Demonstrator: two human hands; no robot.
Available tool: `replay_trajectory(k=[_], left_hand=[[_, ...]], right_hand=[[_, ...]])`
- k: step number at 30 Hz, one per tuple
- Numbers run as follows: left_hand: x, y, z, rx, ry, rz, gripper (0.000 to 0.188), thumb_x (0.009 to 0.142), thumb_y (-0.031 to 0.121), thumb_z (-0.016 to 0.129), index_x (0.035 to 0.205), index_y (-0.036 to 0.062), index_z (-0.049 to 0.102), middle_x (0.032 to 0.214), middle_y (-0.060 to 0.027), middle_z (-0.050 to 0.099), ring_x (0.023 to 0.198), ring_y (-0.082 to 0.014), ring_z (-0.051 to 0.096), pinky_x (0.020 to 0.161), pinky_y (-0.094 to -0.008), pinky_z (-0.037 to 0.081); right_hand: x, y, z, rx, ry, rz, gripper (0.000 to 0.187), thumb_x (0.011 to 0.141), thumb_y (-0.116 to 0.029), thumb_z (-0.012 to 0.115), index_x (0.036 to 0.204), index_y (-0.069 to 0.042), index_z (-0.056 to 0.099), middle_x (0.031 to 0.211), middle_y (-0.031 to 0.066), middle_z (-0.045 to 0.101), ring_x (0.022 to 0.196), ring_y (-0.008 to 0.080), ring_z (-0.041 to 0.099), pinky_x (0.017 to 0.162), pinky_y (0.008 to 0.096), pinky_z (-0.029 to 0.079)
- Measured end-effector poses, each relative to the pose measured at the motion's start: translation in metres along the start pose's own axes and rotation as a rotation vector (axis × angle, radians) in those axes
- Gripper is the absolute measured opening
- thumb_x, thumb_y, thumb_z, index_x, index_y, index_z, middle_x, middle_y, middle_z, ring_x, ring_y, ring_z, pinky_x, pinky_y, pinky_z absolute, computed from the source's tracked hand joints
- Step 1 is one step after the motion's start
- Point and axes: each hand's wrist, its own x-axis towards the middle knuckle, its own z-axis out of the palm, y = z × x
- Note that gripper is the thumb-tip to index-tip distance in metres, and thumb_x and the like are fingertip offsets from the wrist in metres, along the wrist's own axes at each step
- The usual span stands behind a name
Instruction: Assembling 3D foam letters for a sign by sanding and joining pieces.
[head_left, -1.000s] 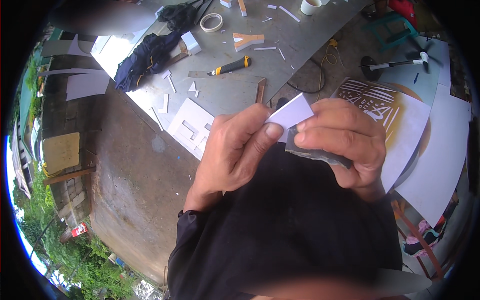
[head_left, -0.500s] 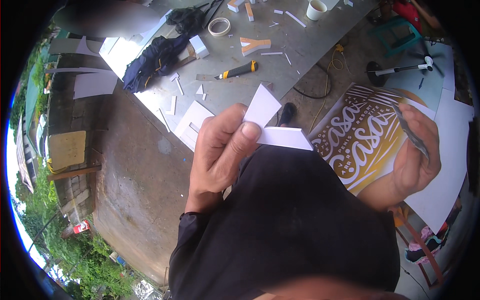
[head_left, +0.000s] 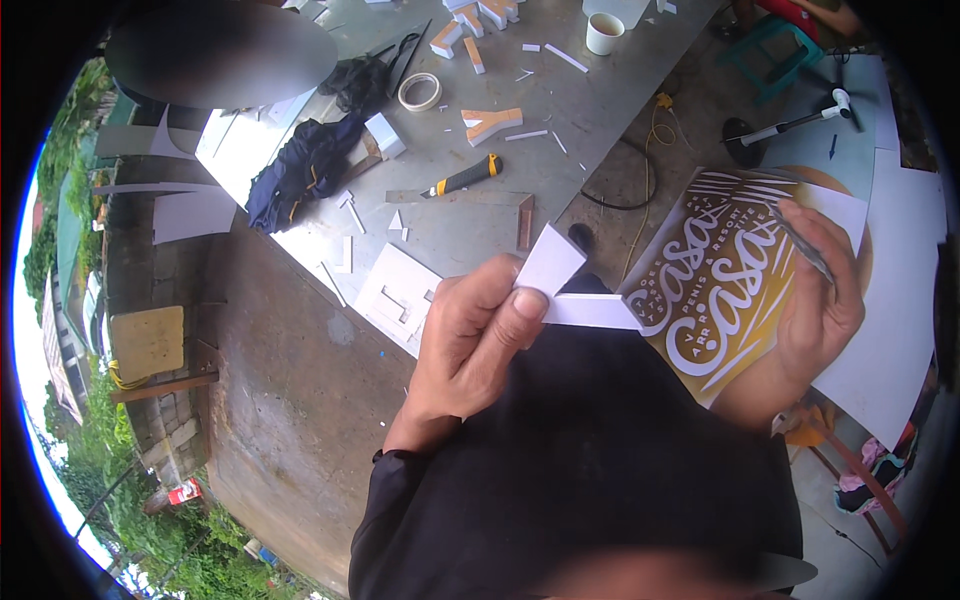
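Note:
My left hand [head_left: 465, 335] pinches a white foam-board piece [head_left: 552, 260] between thumb and fingers, over my dark shirt. Two arms of the piece show, spread like a V; its lower end is hidden in the grip. At the right, my right hand [head_left: 828, 305] is bent around a thin grey sheet [head_left: 803, 248] that looks like sandpaper, held apart from the white piece. Beyond my left hand, a yellow-and-black utility knife [head_left: 468, 176] lies on the metal table beside a metal square [head_left: 525, 222]. A white board with cutouts [head_left: 382, 298] sits by the table's near edge.
The metal table [head_left: 560, 100] carries a tape roll [head_left: 420, 92], a paper cup [head_left: 603, 34], a Y-shaped block [head_left: 492, 126], a dark cloth [head_left: 300, 175] and scattered offcuts. A printed sign panel [head_left: 735, 270], a fan [head_left: 838, 102] and a green stool [head_left: 770, 58] stand to the right.
My left hand and the white piece sit a little lower and farther right in view. My right hand with the grey sheet has shifted slightly left. Both grips are unchanged.

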Motion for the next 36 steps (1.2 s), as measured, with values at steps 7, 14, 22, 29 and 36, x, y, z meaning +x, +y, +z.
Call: replay_trajectory(k=[7,14,22,29,36], left_hand=[[0.011,-0.022,0.010,-0.133,-0.042,-0.004,0.044,0.106,0.039,0.043,0.104,-0.0006,0.064,0.075,-0.0009,0.056,0.069,-0.0095,0.050,0.062,-0.0260,0.038],[0.022,-0.035,0.012,-0.216,-0.016,0.172,0.053,0.091,0.020,0.072,0.135,-0.0028,0.052,0.120,-0.0114,0.057,0.113,-0.0176,0.056,0.096,-0.0299,0.041],[0.019,-0.023,-0.004,0.143,0.050,0.392,0.058,0.072,0.011,0.087,0.124,-0.0014,0.064,0.103,-0.0140,0.071,0.089,-0.0189,0.066,0.074,-0.0295,0.049],[0.013,-0.011,-0.010,0.178,0.125,0.398,0.050,0.070,0.004,0.088,0.115,-0.0008,0.068,0.090,-0.0113,0.074,0.085,-0.0168,0.072,0.075,-0.0245,0.051],[0.006,0.000,-0.018,-0.096,0.063,-0.046,0.020,0.077,0.005,0.084,0.091,-0.0016,0.071,0.082,-0.0042,0.072,0.075,-0.0064,0.064,0.067,-0.0223,0.049]], right_hand=[[-0.012,-0.006,0.013,-0.062,0.004,0.079,0.021,0.088,0.007,0.058,0.106,0.007,0.068,0.106,0.0185,0.069,0.101,0.0256,0.067,0.091,0.0324,0.051],[-0.018,-0.025,0.043,0.069,-0.087,0.111,0.021,0.084,0.005,0.060,0.103,0.006,0.069,0.103,0.0181,0.070,0.096,0.0250,0.068,0.087,0.0315,0.052],[-0.013,-0.032,0.056,0.192,-0.194,0.073,0.025,0.083,0.006,0.054,0.104,0.005,0.067,0.105,0.0201,0.069,0.097,0.0295,0.068,0.085,0.0349,0.055],[0.009,-0.031,0.068,0.220,-0.425,-0.182,0.024,0.085,0.002,0.057,0.106,0.004,0.069,0.104,0.0187,0.069,0.095,0.0310,0.069,0.087,0.0399,0.057],[0.016,-0.030,0.082,0.246,-0.499,-0.311,0.021,0.091,-0.014,0.063,0.104,0.001,0.071,0.101,0.0153,0.070,0.094,0.0296,0.069,0.083,0.0393,0.059]])
